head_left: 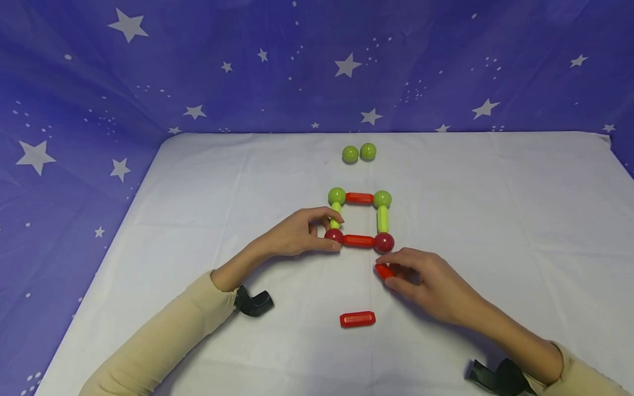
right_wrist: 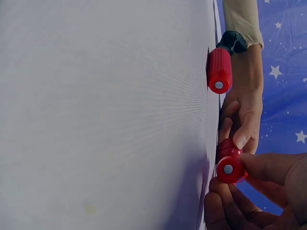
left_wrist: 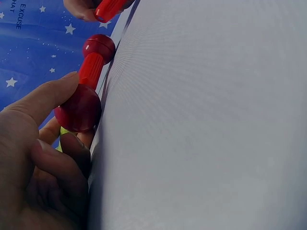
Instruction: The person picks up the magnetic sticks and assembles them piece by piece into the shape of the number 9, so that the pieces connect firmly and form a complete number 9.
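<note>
Gripped in left hand (head_left: 302, 232) by one red corner ball (head_left: 334, 236): flat red-and-green square frame (head_left: 359, 241). Pinched in right hand (head_left: 430, 279): slanted red rod (head_left: 383, 271).

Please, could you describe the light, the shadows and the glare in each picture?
Head view: fairly even light, soft shadows on the white cloth, small highlights on the lone red rod. Left wrist view: dimmer, the left hand partly in shade, fine fanning lines across the cloth. Right wrist view: also dim, similar lines, a soft shadow on the cloth near the right hand.
</note>
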The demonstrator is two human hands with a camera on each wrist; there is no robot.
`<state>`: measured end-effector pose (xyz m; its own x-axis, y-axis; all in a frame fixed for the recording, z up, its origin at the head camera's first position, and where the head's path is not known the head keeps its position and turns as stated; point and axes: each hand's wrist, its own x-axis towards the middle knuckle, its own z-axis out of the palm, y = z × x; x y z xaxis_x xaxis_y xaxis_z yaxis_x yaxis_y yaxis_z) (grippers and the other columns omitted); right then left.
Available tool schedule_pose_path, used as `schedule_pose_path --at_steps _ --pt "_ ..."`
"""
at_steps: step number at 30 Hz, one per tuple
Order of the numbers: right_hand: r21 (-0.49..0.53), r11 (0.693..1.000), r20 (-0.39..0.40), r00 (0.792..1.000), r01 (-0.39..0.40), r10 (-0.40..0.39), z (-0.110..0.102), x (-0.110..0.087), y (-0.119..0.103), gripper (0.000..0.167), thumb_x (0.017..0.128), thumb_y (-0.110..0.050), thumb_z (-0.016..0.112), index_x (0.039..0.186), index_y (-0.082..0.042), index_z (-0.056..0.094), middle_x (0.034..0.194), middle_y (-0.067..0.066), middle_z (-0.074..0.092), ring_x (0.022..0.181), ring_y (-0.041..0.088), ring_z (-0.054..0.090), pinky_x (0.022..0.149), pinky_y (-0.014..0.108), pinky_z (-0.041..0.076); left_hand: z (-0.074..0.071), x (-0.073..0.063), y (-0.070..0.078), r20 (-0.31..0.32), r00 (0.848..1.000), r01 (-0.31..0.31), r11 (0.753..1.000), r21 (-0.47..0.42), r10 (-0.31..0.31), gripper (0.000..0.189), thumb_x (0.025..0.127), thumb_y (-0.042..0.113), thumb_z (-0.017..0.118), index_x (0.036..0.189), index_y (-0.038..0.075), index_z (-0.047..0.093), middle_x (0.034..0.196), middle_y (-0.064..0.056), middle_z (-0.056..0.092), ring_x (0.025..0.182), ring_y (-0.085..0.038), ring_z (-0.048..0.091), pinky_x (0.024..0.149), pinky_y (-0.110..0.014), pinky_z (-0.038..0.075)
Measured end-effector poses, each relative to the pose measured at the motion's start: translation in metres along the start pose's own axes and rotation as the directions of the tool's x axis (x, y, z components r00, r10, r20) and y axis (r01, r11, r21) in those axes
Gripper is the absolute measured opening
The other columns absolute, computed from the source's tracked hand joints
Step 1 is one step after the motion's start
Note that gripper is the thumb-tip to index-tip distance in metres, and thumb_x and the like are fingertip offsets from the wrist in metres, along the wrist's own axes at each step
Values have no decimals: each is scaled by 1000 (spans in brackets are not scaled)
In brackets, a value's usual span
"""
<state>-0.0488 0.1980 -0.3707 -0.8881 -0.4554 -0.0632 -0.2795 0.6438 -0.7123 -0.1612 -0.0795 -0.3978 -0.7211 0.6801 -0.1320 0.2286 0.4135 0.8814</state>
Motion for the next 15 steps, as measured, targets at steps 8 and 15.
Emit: schedule_pose_path --at_steps 8,15 --pt "16 998 -52 997 60 -59 1 -1 4 35 86 -3 74 120 -15 72 104 -8 69 91 9 62 77 28 53 0 0 1 4 1000 10 1000 10 -10 45 82 27 81 123 17 63 103 -3 59 58 -16 46 55 -28 36" --pt "48 997 -58 996 68 -66 1 0 5 26 89 -1 70 113 -12 75 93 -12 65 78 10 56 68 26 49 0 -1 1 -1 1000 14 1000 9 -14 45 82 28 81 123 18 63 104 -2 59 57 -16 46 54 -28 36"
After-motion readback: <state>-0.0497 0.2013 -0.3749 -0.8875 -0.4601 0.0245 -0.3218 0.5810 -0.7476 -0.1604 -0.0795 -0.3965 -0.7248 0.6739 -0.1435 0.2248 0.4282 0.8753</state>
